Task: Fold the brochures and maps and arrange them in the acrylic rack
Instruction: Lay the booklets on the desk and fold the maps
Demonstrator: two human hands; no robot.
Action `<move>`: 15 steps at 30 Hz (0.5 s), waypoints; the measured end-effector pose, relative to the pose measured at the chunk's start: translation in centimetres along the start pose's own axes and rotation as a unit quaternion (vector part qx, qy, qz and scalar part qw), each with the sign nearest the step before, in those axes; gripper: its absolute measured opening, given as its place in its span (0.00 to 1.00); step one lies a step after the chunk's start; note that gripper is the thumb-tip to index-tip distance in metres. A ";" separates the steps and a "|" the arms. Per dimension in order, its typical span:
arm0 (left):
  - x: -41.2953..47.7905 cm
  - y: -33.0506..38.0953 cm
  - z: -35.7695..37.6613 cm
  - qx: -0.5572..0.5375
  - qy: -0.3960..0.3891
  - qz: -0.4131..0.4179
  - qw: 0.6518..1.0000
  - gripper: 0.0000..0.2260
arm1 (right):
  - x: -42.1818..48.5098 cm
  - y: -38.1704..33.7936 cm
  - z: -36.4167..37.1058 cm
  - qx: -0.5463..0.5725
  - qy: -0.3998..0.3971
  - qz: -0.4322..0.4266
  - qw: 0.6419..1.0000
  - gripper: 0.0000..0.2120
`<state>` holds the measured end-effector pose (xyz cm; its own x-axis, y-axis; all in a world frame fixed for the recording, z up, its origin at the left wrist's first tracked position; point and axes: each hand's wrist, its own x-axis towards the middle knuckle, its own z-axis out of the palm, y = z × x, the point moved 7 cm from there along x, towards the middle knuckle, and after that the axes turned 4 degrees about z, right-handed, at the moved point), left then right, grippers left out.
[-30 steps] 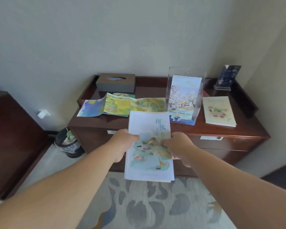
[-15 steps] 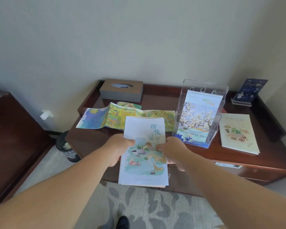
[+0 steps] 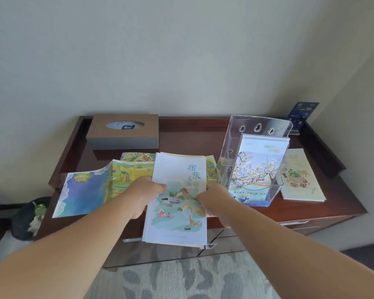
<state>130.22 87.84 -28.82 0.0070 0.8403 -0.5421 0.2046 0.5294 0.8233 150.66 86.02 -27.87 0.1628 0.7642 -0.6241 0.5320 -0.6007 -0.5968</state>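
While both hands pinch it, left hand (image 3: 146, 194) & right hand (image 3: 217, 198) w/ curled fingers, the folded brochure (image 3: 177, 203) sits frame center. Acrylic rack (image 3: 257, 160) stands center-right on the bench (image 3: 194, 134); open map (image 3: 89, 186) lies at left.

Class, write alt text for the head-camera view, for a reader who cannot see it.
The left hand and right hand grip a folded brochure by its sides over a wooden dresser's front edge. Behind it lies an unfolded map; to its right, an acrylic rack holds a blossom-print brochure.
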 end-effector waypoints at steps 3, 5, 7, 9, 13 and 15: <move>1.2 0.1 0.4 0.001 -0.008 -0.001 1.000 0.12 | 1.1 -0.2 -0.4 -0.014 0.011 0.010 1.000 0.15; 1.9 -0.2 0.7 -0.001 -0.011 -0.008 1.000 0.11 | 2.0 -0.2 -0.5 -0.014 0.015 0.010 1.000 0.15; 2.4 -0.7 0.9 -0.004 -0.010 -0.019 1.000 0.10 | 2.8 0.0 -0.3 -0.009 0.018 0.016 1.000 0.15; 2.8 -1.2 1.0 -0.009 -0.004 -0.031 0.999 0.08 | 3.5 0.2 0.0 0.001 0.014 0.019 1.000 0.15; 3.4 -1.9 1.0 -0.013 0.012 -0.051 0.999 0.11 | 5.2 1.0 1.1 0.036 -0.007 0.031 0.999 0.15; 3.9 -2.0 1.0 -0.013 0.018 -0.054 0.998 0.12 | 5.9 1.0 1.4 0.064 -0.010 0.035 0.997 0.16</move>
<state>130.80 89.99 -32.76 -0.0486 0.7817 -0.6218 0.1772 0.6194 0.7648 150.97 89.54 -32.85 0.1777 0.7152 -0.6760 0.4085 -0.6786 -0.6105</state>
